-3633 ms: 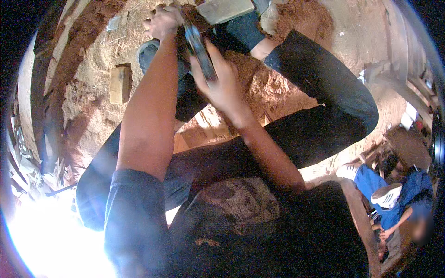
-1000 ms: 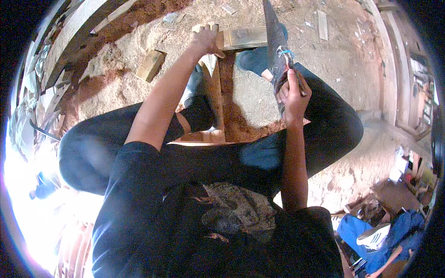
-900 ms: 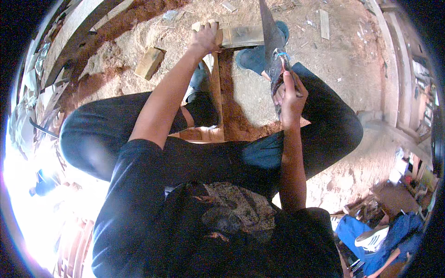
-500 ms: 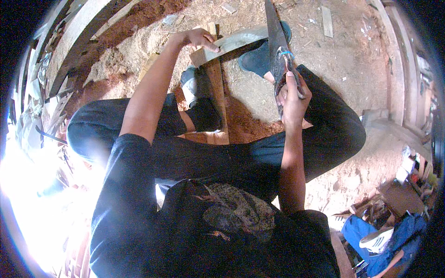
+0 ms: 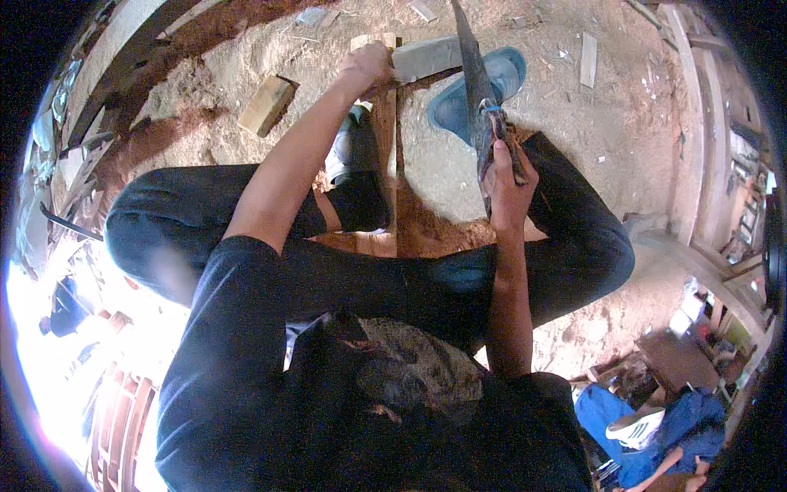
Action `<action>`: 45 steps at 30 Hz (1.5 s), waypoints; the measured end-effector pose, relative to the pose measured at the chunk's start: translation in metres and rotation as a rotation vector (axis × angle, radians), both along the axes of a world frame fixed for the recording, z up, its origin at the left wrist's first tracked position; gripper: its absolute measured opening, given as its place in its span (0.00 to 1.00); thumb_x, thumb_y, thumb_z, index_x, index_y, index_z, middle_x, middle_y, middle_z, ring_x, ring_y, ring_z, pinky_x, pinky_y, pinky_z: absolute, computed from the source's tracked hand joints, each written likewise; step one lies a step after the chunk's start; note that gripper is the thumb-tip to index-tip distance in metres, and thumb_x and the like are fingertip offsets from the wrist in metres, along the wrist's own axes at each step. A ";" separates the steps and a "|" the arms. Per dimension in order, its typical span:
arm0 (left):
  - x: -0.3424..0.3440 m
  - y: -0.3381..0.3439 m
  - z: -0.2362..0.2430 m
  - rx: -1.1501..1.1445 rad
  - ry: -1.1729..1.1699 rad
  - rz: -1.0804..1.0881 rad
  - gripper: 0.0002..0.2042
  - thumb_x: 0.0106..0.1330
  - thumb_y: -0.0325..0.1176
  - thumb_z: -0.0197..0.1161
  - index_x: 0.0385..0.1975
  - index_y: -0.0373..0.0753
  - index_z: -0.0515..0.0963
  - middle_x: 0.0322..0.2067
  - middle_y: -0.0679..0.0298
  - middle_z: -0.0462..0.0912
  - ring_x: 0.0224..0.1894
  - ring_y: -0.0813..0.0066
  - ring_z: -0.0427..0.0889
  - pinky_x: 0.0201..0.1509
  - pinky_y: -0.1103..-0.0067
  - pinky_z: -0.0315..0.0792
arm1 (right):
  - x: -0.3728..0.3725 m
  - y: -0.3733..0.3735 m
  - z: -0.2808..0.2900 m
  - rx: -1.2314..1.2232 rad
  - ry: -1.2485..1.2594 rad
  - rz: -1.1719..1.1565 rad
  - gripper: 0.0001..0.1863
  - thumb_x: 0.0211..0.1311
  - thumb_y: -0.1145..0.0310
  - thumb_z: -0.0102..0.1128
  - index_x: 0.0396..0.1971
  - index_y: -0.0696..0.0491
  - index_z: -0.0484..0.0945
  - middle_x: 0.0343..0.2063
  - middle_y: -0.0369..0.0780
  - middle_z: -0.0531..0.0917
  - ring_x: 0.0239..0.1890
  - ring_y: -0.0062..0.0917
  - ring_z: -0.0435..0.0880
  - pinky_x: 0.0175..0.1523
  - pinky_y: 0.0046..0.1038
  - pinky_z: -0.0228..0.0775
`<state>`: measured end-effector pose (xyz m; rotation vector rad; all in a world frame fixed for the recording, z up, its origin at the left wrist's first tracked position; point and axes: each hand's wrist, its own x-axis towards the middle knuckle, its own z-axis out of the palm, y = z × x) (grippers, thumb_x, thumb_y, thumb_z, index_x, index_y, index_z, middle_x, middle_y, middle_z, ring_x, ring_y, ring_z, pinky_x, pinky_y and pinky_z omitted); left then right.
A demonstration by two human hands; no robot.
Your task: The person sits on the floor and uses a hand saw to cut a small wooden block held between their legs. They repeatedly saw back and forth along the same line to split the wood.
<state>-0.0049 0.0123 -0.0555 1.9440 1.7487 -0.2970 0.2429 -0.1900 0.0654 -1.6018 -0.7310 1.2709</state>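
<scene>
My right hand (image 5: 510,179) is wrapped round the dark handle of a handsaw (image 5: 469,61), its long blade pointing away from me. Blue binding circles the saw where handle and blade meet. My left hand (image 5: 369,66) is closed over the near-left end of a short grey wooden board (image 5: 428,59); the fingertips are hidden. The blade passes in front of the board's right end, and I cannot tell whether they touch. Beneath the board's left end runs a long narrow plank (image 5: 393,152) along the ground between my legs.
A blue slipper (image 5: 459,107) lies behind the saw. A wood block (image 5: 266,105) rests left of my left forearm, and a thin offcut (image 5: 588,60) lies far right. Timbers (image 5: 123,57) line the left side. A person in blue trousers (image 5: 602,410) sits at lower right.
My left hand and the board have shifted away from me, the hand also to the right and now closed more tightly. The saw has moved slightly left. More of the slipper and the wood block shows.
</scene>
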 end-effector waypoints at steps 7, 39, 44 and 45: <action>0.005 -0.033 0.028 0.271 -0.043 -0.089 0.42 0.52 0.67 0.66 0.51 0.31 0.70 0.49 0.51 0.80 0.53 0.53 0.81 0.54 0.61 0.77 | 0.004 -0.004 0.015 0.085 -0.147 -0.086 0.16 0.68 0.65 0.60 0.52 0.57 0.80 0.37 0.36 0.85 0.36 0.17 0.79 0.41 0.21 0.70; -0.026 -0.057 0.018 0.397 -0.201 -0.049 0.40 0.55 0.70 0.61 0.50 0.36 0.69 0.47 0.49 0.77 0.52 0.49 0.78 0.58 0.59 0.71 | -0.008 -0.043 0.052 0.157 -0.358 0.010 0.18 0.70 0.69 0.53 0.56 0.61 0.76 0.17 0.27 0.67 0.15 0.09 0.60 0.19 0.18 0.48; -0.014 -0.065 0.015 0.426 -0.220 -0.079 0.38 0.56 0.69 0.61 0.51 0.37 0.69 0.47 0.49 0.77 0.53 0.50 0.78 0.57 0.59 0.71 | -0.011 -0.045 0.055 0.109 -0.320 0.041 0.18 0.70 0.70 0.54 0.57 0.60 0.76 0.18 0.26 0.68 0.16 0.09 0.61 0.21 0.17 0.49; -0.011 -0.068 0.016 0.416 -0.207 -0.089 0.38 0.56 0.68 0.62 0.51 0.37 0.69 0.47 0.49 0.77 0.53 0.51 0.78 0.57 0.58 0.71 | -0.014 -0.044 0.058 0.090 -0.287 0.051 0.19 0.70 0.70 0.54 0.57 0.60 0.76 0.18 0.26 0.69 0.16 0.09 0.61 0.21 0.17 0.50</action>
